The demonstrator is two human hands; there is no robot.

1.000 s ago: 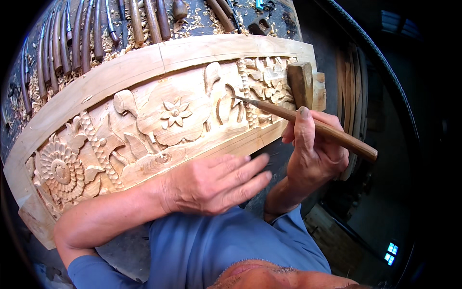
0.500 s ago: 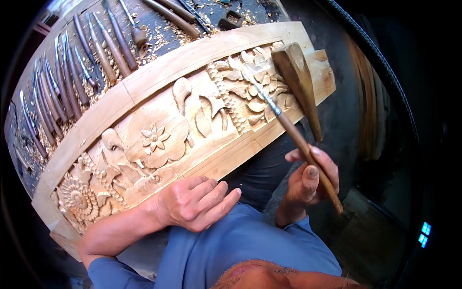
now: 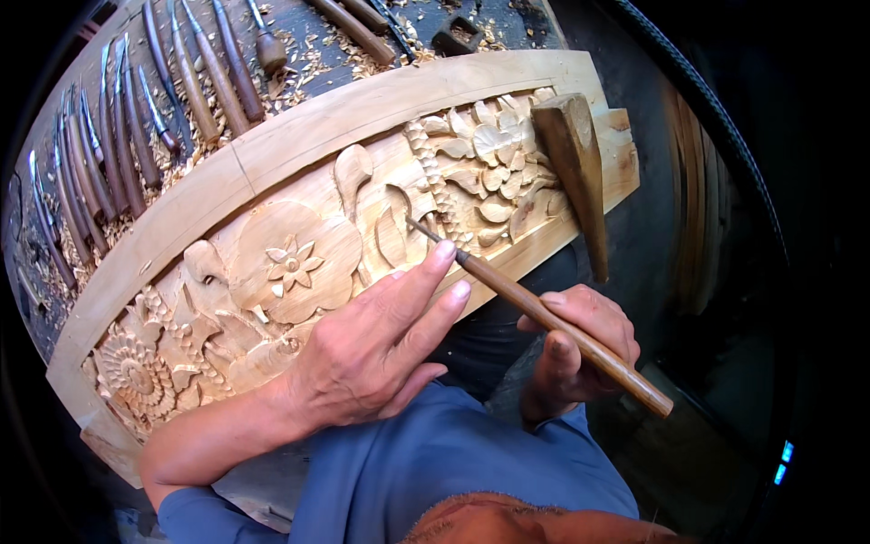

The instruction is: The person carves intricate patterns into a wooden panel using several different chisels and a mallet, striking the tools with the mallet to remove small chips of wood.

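Chisel [image 3: 517,296] in right hand [image 3: 600,319], mallet [image 3: 573,159] — overhanging panel [image 3: 331,238]

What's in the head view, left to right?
Many-petalled carved flower → left hand → right hand → dim brown boards → small bright blue light.

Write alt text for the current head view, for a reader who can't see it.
A right hand holds a brown wooden-handled chisel, its tip at a pale wooden panel carved in floral relief; the left hand has its fingers at the chisel's front end. A tapered brown wooden mallet lies across the panel's right end; wooden-handled tools lie beyond.
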